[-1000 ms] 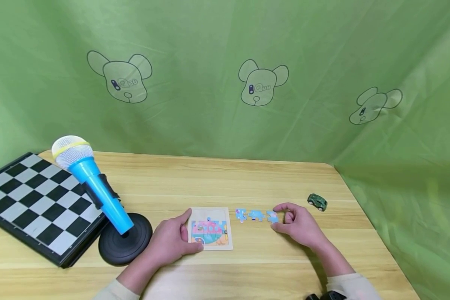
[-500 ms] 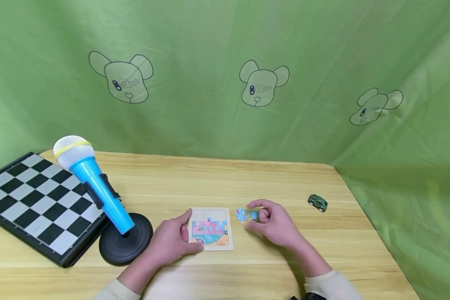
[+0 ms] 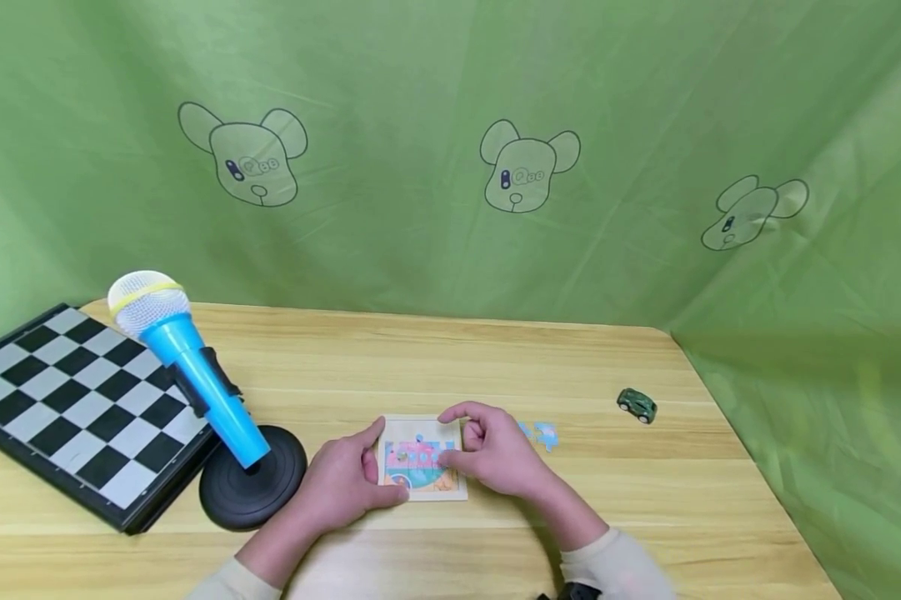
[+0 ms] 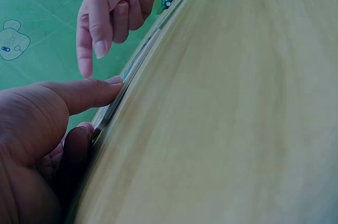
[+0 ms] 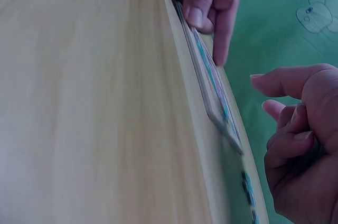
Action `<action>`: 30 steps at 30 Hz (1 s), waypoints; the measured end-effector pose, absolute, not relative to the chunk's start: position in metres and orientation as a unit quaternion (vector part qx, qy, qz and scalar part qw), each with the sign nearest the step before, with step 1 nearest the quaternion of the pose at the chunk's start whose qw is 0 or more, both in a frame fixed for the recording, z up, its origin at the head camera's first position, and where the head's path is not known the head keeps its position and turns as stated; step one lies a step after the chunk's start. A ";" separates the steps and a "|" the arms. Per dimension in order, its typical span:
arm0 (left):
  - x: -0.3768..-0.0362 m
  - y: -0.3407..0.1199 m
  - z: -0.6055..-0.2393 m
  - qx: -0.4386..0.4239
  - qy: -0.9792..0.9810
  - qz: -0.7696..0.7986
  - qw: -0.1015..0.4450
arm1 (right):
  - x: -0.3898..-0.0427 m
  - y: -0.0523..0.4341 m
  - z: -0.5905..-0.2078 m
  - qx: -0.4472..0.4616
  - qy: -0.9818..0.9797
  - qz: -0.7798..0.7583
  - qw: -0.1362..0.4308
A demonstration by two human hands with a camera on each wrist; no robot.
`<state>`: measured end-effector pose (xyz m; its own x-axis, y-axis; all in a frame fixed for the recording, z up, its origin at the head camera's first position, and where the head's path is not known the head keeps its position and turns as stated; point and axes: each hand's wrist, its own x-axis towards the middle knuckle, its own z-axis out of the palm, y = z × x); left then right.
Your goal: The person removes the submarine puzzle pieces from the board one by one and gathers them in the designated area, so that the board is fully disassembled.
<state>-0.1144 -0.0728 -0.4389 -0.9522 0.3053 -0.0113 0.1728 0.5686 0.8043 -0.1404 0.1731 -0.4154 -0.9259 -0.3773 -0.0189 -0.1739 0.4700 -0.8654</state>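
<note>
On the table lies a small square jigsaw puzzle board (image 3: 420, 492) with a light wooden rim and a pink and blue picture partly filled in. My left hand (image 3: 348, 479) grips its left side, thumb along the near edge. Over the board's right part hovers my right hand (image 3: 498, 450), thumb and index finger apart, the other fingers curled in. No piece shows between its fingertips in the right wrist view. Just right of that hand lie two loose blue puzzle pieces (image 3: 546, 435), one partly covered by it. Whatever lies beneath the right hand is hidden.
A blue toy microphone (image 3: 202, 383) leans on a round black base (image 3: 251, 492) at left. Beyond it lies a black-and-white checkered board (image 3: 82, 400). A small green toy car (image 3: 636, 406) stands to the right, and a green curtain (image 3: 390, 250) hangs behind the table.
My right hand has moved left, from beside the rightmost loose piece, across the row of pieces, to over the puzzle board. The left hand and the board have stayed put.
</note>
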 end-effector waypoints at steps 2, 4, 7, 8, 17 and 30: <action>-0.115 -0.073 -0.439 0.138 0.883 0.442 0.073 | -0.141 0.166 -0.415 -0.166 0.849 -0.490 0.107; -0.115 -0.074 -0.439 0.139 0.884 0.441 0.071 | -0.142 0.160 -0.416 -0.170 0.849 -0.488 0.111; -0.115 -0.074 -0.439 0.140 0.884 0.440 0.070 | -0.143 0.151 -0.417 -0.175 0.849 -0.484 0.119; -0.115 -0.074 -0.439 0.139 0.885 0.439 0.070 | -0.143 0.149 -0.417 -0.176 0.848 -0.485 0.123; -0.116 -0.074 -0.440 0.139 0.883 0.443 0.072 | -0.141 0.133 -0.422 -0.183 0.854 -0.470 0.130; -0.116 -0.074 -0.441 0.141 0.883 0.442 0.068 | -0.140 0.124 -0.424 -0.175 0.885 -0.412 0.128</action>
